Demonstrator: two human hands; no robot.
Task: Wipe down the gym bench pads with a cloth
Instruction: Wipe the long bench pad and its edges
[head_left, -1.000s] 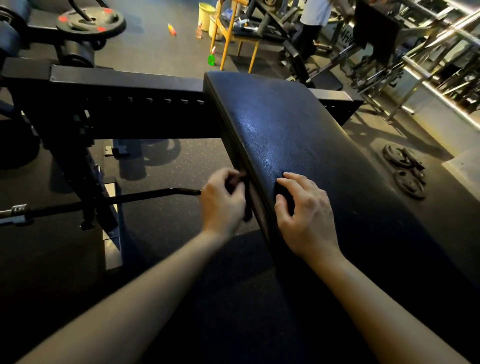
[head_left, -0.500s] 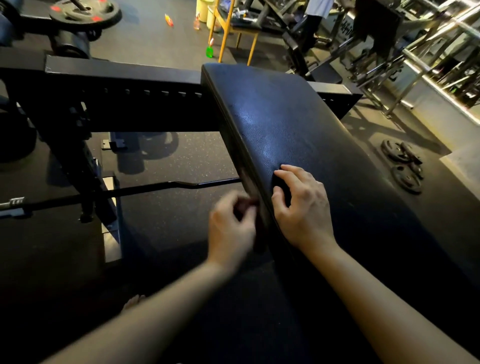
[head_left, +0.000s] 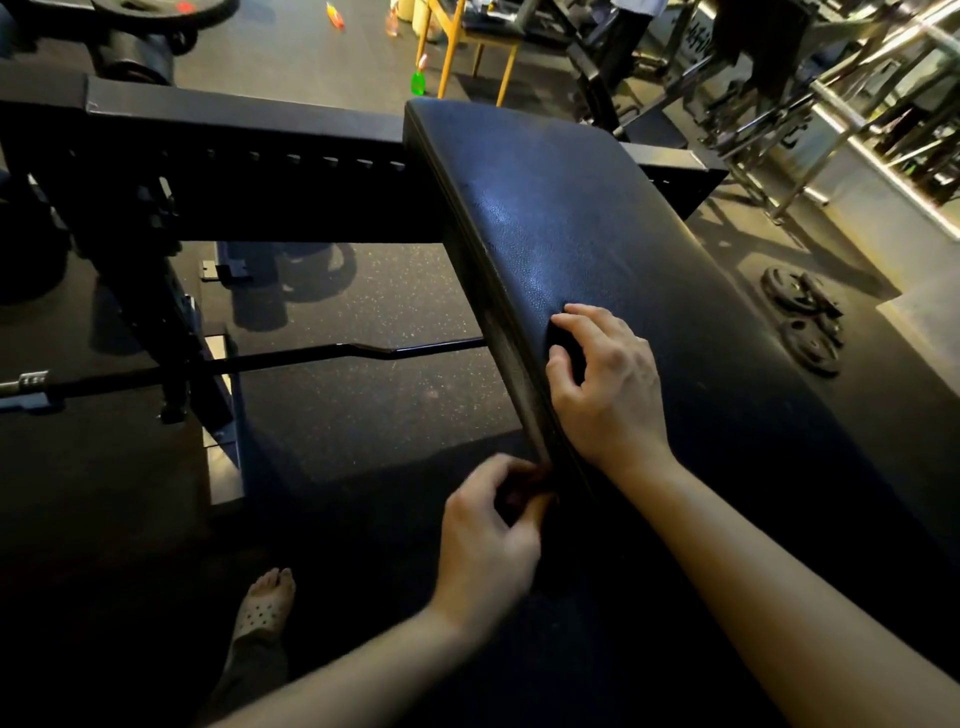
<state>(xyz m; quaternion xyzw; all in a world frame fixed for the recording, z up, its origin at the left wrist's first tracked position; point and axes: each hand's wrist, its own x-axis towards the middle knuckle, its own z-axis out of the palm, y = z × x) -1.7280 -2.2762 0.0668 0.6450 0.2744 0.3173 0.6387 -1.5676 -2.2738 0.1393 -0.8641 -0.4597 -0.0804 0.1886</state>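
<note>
Barbell (head_left: 291, 358), weight plates (head_left: 802, 317) — yellow chair (head_left: 450, 52)

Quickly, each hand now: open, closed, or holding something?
Left hand: pinches a dark cloth.
Right hand: rests on the bench pad; grip cannot be told.

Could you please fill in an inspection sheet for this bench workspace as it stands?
Surface: black bench pad, textured and glossy.
Job's things: dark cloth, pinched against the pad's left side edge.
Clutter: bar and weight plates on the floor; green bottle beyond.
Grippers: left hand pinches the cloth; right hand rests on the pad top, fingers bent, anything beneath too dark to tell.
Cables: nothing seen.
Surroundings: yellow chair, sandalled foot, metal racks at right.
</note>
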